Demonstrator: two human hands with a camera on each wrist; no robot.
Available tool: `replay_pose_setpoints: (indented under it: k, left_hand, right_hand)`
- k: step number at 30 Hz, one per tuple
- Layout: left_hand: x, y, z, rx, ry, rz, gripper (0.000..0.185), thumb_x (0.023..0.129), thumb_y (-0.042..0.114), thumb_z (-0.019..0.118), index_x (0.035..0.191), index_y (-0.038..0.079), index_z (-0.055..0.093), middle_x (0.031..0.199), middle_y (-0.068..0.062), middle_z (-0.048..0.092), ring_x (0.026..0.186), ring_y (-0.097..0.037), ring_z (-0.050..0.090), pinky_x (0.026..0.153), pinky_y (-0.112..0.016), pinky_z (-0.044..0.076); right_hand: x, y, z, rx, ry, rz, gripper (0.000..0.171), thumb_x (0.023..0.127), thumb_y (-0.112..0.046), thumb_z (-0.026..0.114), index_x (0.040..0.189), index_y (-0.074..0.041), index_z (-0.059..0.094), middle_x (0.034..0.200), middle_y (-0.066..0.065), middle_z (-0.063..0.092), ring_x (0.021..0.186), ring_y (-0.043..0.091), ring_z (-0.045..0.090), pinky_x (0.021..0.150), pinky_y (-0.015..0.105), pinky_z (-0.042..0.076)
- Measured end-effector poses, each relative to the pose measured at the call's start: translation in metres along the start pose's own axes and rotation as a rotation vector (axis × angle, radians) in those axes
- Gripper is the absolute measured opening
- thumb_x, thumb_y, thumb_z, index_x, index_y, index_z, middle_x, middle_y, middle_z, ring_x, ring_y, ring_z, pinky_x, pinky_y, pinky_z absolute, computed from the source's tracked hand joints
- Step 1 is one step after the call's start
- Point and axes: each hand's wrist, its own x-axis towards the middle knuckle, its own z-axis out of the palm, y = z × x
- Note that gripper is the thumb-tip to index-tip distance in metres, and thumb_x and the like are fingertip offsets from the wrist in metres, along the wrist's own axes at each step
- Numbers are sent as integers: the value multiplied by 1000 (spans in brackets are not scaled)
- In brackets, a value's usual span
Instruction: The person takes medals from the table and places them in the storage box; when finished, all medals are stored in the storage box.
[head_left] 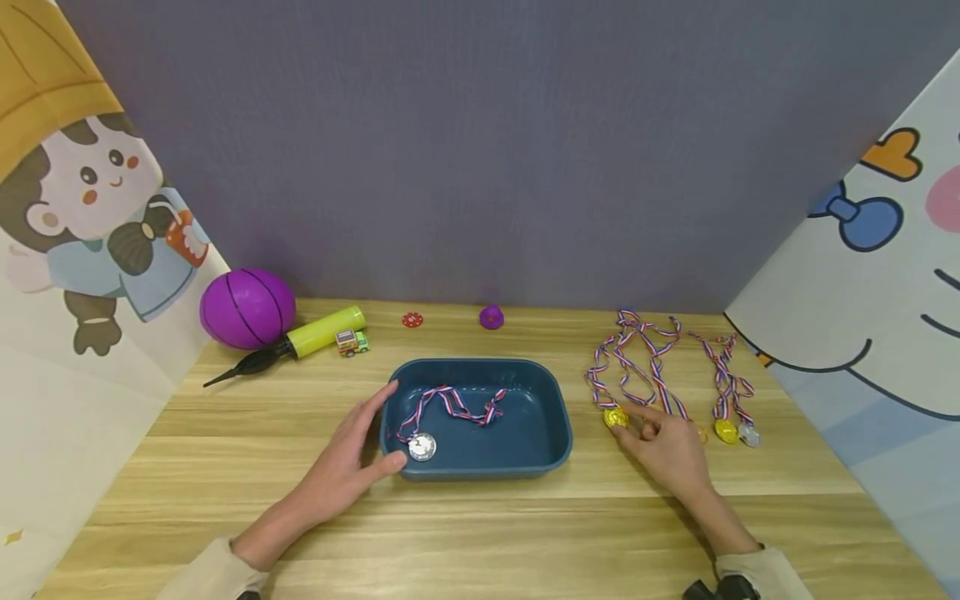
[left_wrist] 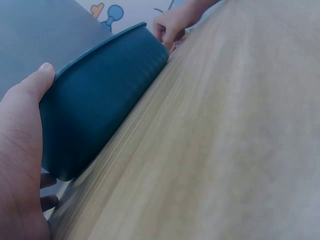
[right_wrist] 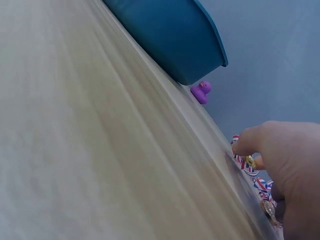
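Two hands on a wooden table [head_left: 480, 533], one at each side of a dark blue tray [head_left: 551, 433]. Left hand [head_left: 352, 454] laid against the tray's left end, fingers straight and lightly spread, thumb at the near corner; from the left wrist view only the thumb and palm edge against the outer wall [left_wrist: 100, 110], rest of the fingers cut off. Inside the tray: a silver medal [head_left: 422, 447] near the front left corner, its striped ribbon [head_left: 457, 404] trailing toward the middle. Right hand [head_left: 667, 450] well right of the tray, fingers curled down over a gold medal [head_left: 617, 417] at the end of a looped ribbon [head_left: 637, 367]; forefinger and thumb at the disc, but whether pinching it or merely touching it, hard to say. In the right wrist view, blurred fingertips [right_wrist: 245, 145] over ribbon and a glint of gold, grip itself hidden. Further right, another gold medal [head_left: 725, 431] and a silver one [head_left: 749, 435] with their own ribbons, lying apart from the hand. A small gold edge just behind the knuckles, mostly hidden. Along the back: purple ball [head_left: 247, 307], yellow pump [head_left: 300, 342], toy truck [head_left: 351, 342], red disc [head_left: 412, 319], purple duck [head_left: 491, 317], too small for detail
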Motion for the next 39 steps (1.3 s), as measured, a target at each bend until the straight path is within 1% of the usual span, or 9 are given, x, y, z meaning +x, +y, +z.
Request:
replay_pose_setpoints:
  k: [3, 7, 13, 19, 23, 26, 29, 33, 39]
  left_hand:
    - [0, 0, 0, 0, -1, -4, 94, 102, 37, 79, 178, 34, 24, 178, -18, 34, 158, -58, 32, 115, -90, 27]
    - [0, 1, 0, 0, -2, 1, 94, 101, 37, 79, 178, 33, 25, 178, -19, 35, 157, -57, 34, 115, -89, 29]
    - [1, 1, 0, 4, -4, 1, 94, 101, 37, 79, 178, 33, 25, 177, -19, 35, 157, -57, 35, 116, -88, 29]
    - [2, 0, 2, 3, -11, -12, 94, 101, 37, 79, 178, 36, 24, 178, -20, 35, 157, -59, 33, 115, -90, 28]
    - [2, 0, 3, 1, -12, -7, 94, 102, 38, 79, 178, 35, 24, 177, -21, 36, 156, -58, 36, 115, -89, 30]
    - [2, 1, 2, 0, -8, -1, 94, 101, 37, 79, 178, 34, 24, 176, -22, 36, 155, -58, 37, 114, -90, 30]
    - [2, 1, 1, 0, -6, 0, 94, 101, 37, 79, 178, 33, 24, 177, -21, 36, 155, -58, 37, 113, -90, 31]
    - [1, 0, 1, 0, -5, -3, 95, 101, 37, 79, 178, 33, 24, 177, -20, 35, 155, -57, 37, 113, -90, 31]
    - [1, 0, 0, -4, 1, 4, 95, 101, 35, 80, 178, 32, 25, 177, -19, 36, 155, -56, 38, 114, -89, 32]
  right_hand:
    - [0, -2, -1, 28, 12, 12, 36, 88, -16, 93, 120, -2, 85, 58, -14, 41, 53, 1, 31, 50, 24, 30]
    - [0, -6, -3, 66, 38, 23, 34, 89, -12, 93, 120, -1, 85, 58, -12, 39, 53, 0, 30, 49, 23, 29]
    - [1, -12, -5, 111, 104, 7, 34, 86, -10, 94, 118, -3, 86, 58, -9, 38, 53, -2, 28, 47, 23, 27]
    - [9, -14, -7, 116, 195, -74, 29, 82, -4, 92, 109, 0, 86, 57, -13, 39, 54, -4, 30, 52, 19, 30]
    - [17, -17, -10, 113, 235, -123, 30, 81, -7, 92, 109, 0, 87, 54, -15, 39, 52, -9, 27, 48, 18, 27]
    - [23, -21, -13, 113, 248, -140, 31, 81, -9, 92, 111, -2, 87, 53, -15, 37, 52, -10, 24, 46, 19, 23]
    - [29, -27, -13, 95, 260, -151, 30, 81, -12, 92, 109, -2, 88, 54, -15, 35, 53, -9, 22, 49, 19, 23]
    - [38, -35, -11, 114, 270, -158, 30, 81, -11, 92, 110, -1, 87, 54, -13, 35, 54, -8, 21, 55, 18, 26]
    - [47, -44, -7, 181, 260, -155, 34, 82, -9, 93, 113, 3, 86, 54, -11, 38, 52, -7, 26, 62, 15, 34]
